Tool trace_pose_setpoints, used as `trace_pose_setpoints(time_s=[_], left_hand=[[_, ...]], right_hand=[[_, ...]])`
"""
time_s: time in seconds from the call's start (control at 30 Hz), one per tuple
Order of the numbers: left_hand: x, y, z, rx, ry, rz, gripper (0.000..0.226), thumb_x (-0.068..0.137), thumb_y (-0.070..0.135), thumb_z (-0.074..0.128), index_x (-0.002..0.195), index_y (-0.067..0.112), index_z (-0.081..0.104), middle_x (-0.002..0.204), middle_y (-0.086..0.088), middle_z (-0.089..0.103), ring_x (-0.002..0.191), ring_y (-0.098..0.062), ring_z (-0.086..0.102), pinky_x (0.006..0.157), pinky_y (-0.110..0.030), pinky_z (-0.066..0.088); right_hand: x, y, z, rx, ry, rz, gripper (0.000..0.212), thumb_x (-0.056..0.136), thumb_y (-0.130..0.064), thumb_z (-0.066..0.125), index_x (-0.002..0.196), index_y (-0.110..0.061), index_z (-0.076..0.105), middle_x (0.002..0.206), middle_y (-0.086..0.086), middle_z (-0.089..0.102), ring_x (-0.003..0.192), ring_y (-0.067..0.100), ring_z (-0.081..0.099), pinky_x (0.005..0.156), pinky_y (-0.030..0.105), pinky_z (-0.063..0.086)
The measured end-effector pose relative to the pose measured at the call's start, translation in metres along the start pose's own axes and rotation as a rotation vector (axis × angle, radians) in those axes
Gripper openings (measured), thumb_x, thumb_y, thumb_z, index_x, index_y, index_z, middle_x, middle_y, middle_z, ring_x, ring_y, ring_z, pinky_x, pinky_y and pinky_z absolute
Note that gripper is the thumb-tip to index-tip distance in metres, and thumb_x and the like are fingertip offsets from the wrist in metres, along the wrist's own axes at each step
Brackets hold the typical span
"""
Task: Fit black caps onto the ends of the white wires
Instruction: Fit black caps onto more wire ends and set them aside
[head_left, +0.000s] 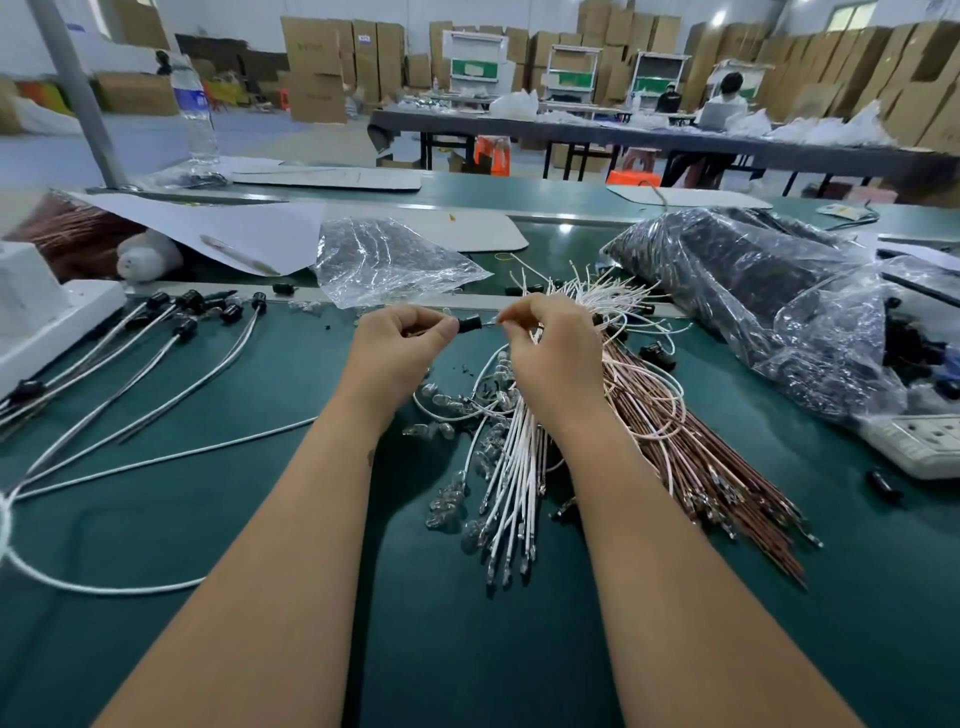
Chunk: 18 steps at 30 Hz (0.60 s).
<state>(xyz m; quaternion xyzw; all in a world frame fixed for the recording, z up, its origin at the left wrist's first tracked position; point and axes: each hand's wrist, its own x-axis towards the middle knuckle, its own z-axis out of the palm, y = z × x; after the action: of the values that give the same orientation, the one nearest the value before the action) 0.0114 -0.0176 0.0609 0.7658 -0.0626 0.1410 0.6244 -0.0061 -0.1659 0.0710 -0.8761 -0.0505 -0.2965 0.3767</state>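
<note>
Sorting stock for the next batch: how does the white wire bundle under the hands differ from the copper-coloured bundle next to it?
The white wire bundle is white-sleeved; the copper-coloured bundle is reddish-brown. The white bundle looks smaller and lies below the right hand; the copper-coloured bundle looks fuller and fans out to its right. Both lie uncapped on the green mat, with small metal tips at their near ends.

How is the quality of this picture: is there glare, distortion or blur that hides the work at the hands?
Head view: wide-angle bending curves the pole and the far tables. Ceiling light glares on the clear plastic bag and the dark bag. The left hand and right hand are fairly sharp, the black cap between them small but readable; the left edge is soft.
</note>
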Motion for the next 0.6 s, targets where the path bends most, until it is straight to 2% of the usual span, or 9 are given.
trace_pose_setpoints(time_s=[0.07,0.17,0.33,0.47,0.6], left_hand=[[-0.0014,0.0011,0.0016,0.009,-0.028,0.018,0.008,0.087,0.02,0.07,0.078,0.019,0.069,0.066,0.0,0.057,0.058,-0.007,0.047,0.052,-0.009,0.038],[-0.0016,0.0012,0.0034,0.016,-0.028,0.023,0.01,0.086,0.02,0.071,0.076,0.021,0.07,0.064,0.001,0.055,0.056,-0.005,0.045,0.051,-0.009,0.037],[-0.0016,0.0022,0.0025,-0.006,-0.029,0.024,0.012,0.086,0.019,0.07,0.074,0.021,0.069,0.061,0.0,0.051,0.045,0.002,0.04,0.046,-0.008,0.035],[-0.0015,0.002,0.0005,-0.038,-0.05,0.016,0.009,0.085,0.022,0.072,0.076,0.021,0.071,0.073,-0.01,0.058,0.064,-0.012,0.049,0.053,-0.01,0.042],[-0.003,0.0022,0.0026,-0.011,-0.092,0.034,0.009,0.083,0.025,0.074,0.074,0.026,0.072,0.076,-0.011,0.065,0.068,-0.015,0.052,0.059,-0.018,0.043]], right_hand=[[-0.001,-0.0007,0.002,-0.008,-0.039,-0.022,0.01,0.09,-0.011,0.062,0.093,-0.015,0.071,0.094,-0.001,0.065,0.097,0.022,0.057,0.091,0.045,0.044],[-0.0006,0.001,0.0019,0.03,-0.054,-0.01,0.013,0.09,-0.007,0.061,0.093,-0.014,0.071,0.09,-0.005,0.059,0.096,0.021,0.058,0.091,0.044,0.046],[-0.0012,-0.0013,0.0006,0.079,-0.064,-0.021,0.035,0.085,0.009,0.049,0.1,-0.012,0.072,0.096,0.001,0.065,0.098,0.021,0.057,0.089,0.041,0.048],[-0.0015,0.0003,-0.0035,0.087,-0.071,-0.038,0.057,0.079,0.013,0.048,0.124,-0.021,0.06,0.085,0.002,0.063,0.083,0.02,0.058,0.077,0.041,0.052],[-0.0016,0.0006,-0.006,0.001,-0.073,-0.107,0.055,0.083,0.009,0.054,0.129,-0.021,0.055,0.084,-0.004,0.062,0.082,0.015,0.058,0.08,0.039,0.051]])
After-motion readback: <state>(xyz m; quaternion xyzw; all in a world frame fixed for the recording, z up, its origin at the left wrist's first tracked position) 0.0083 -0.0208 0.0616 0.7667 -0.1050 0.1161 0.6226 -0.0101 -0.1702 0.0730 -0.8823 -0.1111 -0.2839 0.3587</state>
